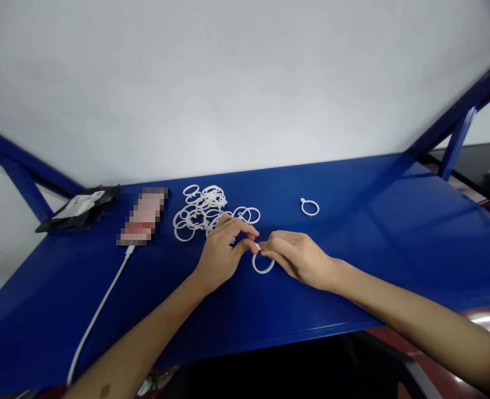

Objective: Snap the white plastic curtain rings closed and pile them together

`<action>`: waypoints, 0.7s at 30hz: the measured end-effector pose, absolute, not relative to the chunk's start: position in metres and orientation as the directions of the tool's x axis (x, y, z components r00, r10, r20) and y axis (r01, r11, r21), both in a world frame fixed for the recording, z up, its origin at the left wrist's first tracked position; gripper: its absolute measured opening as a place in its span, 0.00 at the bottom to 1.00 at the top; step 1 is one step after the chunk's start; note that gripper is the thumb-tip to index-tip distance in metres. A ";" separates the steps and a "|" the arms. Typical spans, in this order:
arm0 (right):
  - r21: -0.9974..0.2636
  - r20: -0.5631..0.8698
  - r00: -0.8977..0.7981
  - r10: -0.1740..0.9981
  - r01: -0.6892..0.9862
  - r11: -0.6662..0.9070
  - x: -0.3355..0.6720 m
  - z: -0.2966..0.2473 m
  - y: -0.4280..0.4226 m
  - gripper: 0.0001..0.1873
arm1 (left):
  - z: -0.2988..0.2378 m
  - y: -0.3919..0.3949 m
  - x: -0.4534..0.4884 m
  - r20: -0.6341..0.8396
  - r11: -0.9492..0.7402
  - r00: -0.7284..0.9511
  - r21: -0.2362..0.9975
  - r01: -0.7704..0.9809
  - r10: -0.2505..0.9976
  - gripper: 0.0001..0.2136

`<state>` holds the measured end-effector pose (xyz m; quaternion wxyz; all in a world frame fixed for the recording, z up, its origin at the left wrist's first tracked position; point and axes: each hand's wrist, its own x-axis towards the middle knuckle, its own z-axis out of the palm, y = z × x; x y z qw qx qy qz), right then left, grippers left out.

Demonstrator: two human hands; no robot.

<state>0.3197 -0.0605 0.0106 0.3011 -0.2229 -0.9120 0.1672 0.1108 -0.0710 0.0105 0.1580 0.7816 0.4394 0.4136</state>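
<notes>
Between my two hands is a white plastic ring (263,271), its loop hanging toward me above the blue table. My left hand (224,249) pinches the ring's top with thumb and fingertip. From the other side my right hand (297,255) grips the same ring near its top, fingers pressed together. The small part at the top is mostly hidden by my fingertips. Just behind my left hand lies a tangled pile of similar white rings (185,215), partly covered by that hand. A single white ring with a small knob (310,214) rests apart, beyond my right hand.
A blurred-out phone (143,216) lies left of the pile, with a white cable (99,316) running toward the front edge. A black plastic package (78,209) sits at the far left. Blue metal braces (457,144) flank the blue table (373,221); a white wall stands behind.
</notes>
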 end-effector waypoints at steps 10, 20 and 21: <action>-0.153 0.404 -0.580 0.707 0.720 0.677 0.344 0.020 -0.026 0.12 | -0.003 -0.057 0.104 0.462 -0.476 0.306 0.314 0.822 0.832 0.09; 0.017 0.374 -0.300 0.877 0.948 0.317 0.386 -0.002 0.017 0.14 | -0.001 -0.058 0.102 0.376 -0.380 0.292 0.185 0.906 0.880 0.09; 0.045 0.383 -0.304 0.872 0.949 0.311 0.386 -0.002 0.017 0.14 | -0.001 -0.058 0.103 0.368 -0.379 0.294 0.184 0.907 0.882 0.09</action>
